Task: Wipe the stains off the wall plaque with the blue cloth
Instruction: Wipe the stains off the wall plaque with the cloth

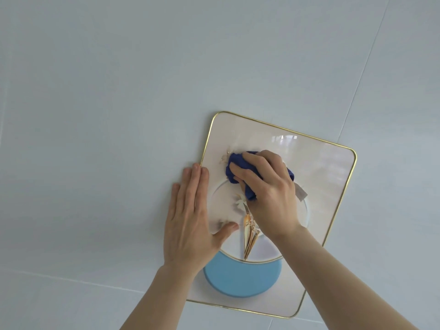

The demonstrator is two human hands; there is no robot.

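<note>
A gold-rimmed white wall plaque (321,177) with a blue disc and gold leaf design hangs tilted on the wall. My right hand (269,194) presses a bunched blue cloth (238,163) against the plaque's upper middle. Brownish stains (226,154) show just left of the cloth, and a faint smudge (222,222) lies near my left thumb. My left hand (190,220) lies flat with fingers together over the plaque's left edge, thumb on its face. A grey-brown mark (301,192) shows to the right of my right hand.
The plaque hangs on a pale grey-blue tiled wall (119,91) with thin grout lines. Nothing else is on the wall around it.
</note>
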